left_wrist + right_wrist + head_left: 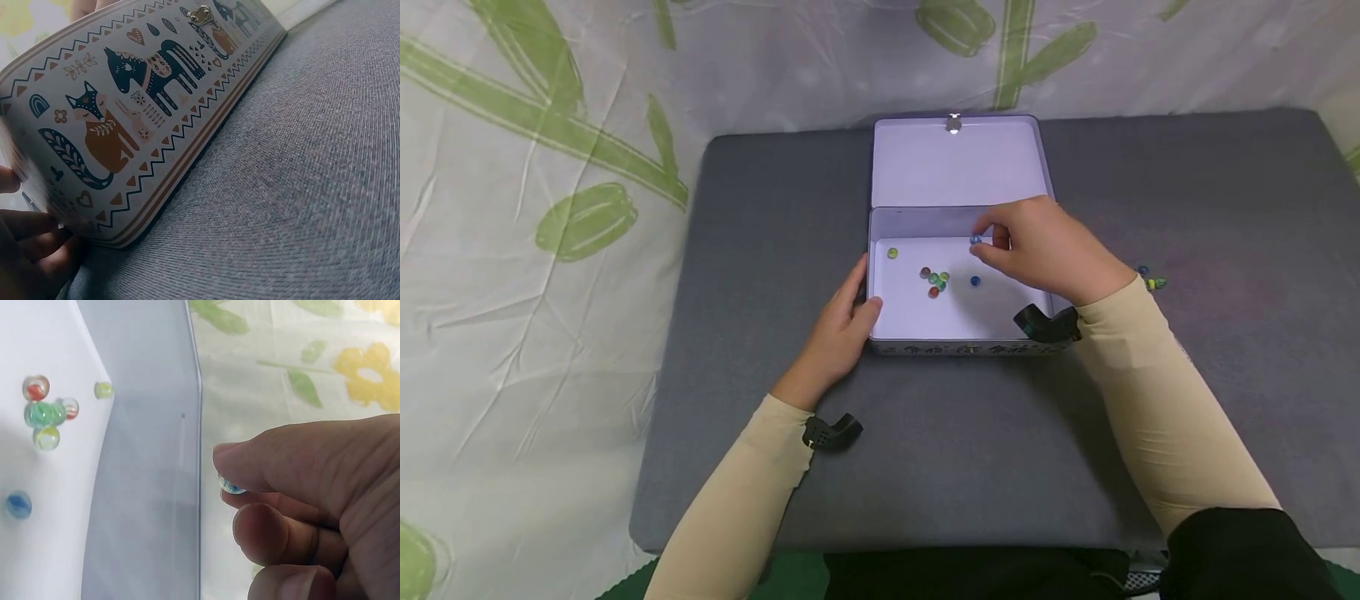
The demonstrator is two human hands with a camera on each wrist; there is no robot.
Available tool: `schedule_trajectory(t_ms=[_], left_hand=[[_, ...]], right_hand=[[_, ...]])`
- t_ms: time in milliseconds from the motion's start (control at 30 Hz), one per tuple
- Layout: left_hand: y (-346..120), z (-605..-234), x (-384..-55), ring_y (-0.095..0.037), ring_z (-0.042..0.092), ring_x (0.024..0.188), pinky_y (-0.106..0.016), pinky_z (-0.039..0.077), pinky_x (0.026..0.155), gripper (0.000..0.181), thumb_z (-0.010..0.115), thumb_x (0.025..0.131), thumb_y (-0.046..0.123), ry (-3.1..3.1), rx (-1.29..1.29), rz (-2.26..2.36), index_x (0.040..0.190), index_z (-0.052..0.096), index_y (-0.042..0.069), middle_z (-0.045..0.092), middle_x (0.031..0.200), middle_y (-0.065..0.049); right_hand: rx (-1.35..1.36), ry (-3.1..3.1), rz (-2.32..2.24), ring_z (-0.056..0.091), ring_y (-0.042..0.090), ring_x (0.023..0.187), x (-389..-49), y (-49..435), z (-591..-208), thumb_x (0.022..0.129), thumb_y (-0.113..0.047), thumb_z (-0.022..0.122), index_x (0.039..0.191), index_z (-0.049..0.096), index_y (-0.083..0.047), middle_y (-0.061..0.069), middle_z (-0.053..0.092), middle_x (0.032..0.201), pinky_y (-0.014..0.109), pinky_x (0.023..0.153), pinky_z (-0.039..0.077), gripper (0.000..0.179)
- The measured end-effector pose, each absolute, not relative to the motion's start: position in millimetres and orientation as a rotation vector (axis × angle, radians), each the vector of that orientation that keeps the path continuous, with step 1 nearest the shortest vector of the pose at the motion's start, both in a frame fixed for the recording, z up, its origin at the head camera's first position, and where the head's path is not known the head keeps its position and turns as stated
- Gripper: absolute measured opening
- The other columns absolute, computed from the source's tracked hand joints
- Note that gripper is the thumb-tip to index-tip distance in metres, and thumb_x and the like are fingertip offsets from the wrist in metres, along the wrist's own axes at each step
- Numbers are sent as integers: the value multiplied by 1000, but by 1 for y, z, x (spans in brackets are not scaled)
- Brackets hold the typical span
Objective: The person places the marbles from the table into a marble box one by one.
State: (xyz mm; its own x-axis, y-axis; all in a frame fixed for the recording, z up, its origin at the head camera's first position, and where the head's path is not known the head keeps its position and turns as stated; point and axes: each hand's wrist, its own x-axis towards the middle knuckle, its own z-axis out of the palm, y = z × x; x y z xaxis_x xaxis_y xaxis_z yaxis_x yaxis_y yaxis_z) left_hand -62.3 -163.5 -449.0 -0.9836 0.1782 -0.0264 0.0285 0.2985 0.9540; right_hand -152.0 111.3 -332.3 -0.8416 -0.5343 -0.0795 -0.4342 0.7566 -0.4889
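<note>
A hinged tin box (898,223) lies on the table with its lid (958,167) raised at the back. My left hand (831,337) grips the box's left side near the front corner, thumb at the rim and fingers against the outside. Between thumb and index finger, my right hand (1052,246) pinches a clear and blue glass marble (232,485) above the right back part of the box. A blue marble (975,281) sits alone on the box floor. Left of it several marbles cluster, among them a reddish one (933,292). One yellow-green marble (892,253) rests near the back left corner.
Right of the box, partly behind the right forearm, a dark blue marble (1143,270) and some green-yellow marbles (1157,283) lie on the grey cloth-covered table (775,217). A leaf-patterned curtain (790,67) hangs along the back and left.
</note>
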Motion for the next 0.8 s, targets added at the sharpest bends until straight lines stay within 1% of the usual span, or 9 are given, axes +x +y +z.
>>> schedule_trajectory(t_ms=[100,300,400,533,700,800], left_hand=[[-163,-450,-62,-32,46,144,-52,44,114,71,47,104,29,2437,188,1768,169,23,11,31,169,-19],[-162,-449,-61,-29,37,151,-51,37,120,70,46,105,28,2458,191,1745,169,23,12,30,169,-17],[-162,-448,-60,-29,37,152,-51,37,120,69,46,106,28,2458,197,1743,169,23,12,30,170,-17],[-161,-447,-59,-30,40,150,-52,41,118,69,46,106,29,2442,200,1746,169,22,13,28,171,-16],[-159,-446,-59,-33,50,142,-52,45,113,69,47,106,27,2424,207,1766,169,22,14,30,170,-16],[-159,-446,-59,-33,49,143,-52,45,114,69,47,106,26,2426,218,1767,169,22,13,29,170,-16]], right_hand=[[-796,2724,-688,51,23,63,-156,105,-336,98,-15,72,111,78,-4,7,62,74,37,63,44,18],[-830,2683,-677,52,22,64,-162,96,-342,97,-13,73,112,77,-2,7,61,73,37,64,44,19],[-843,2666,-670,53,22,66,-164,92,-345,97,-12,73,112,77,-2,8,61,73,37,64,44,19],[-855,2645,-671,53,22,67,-167,89,-349,96,-11,74,111,77,-2,8,62,74,36,66,45,18],[-836,2616,-659,54,22,68,-169,87,-354,96,-10,74,113,77,-2,8,63,76,36,65,47,19],[-821,2598,-650,55,22,66,-170,87,-357,96,-9,73,112,77,-2,8,63,75,36,64,47,18]])
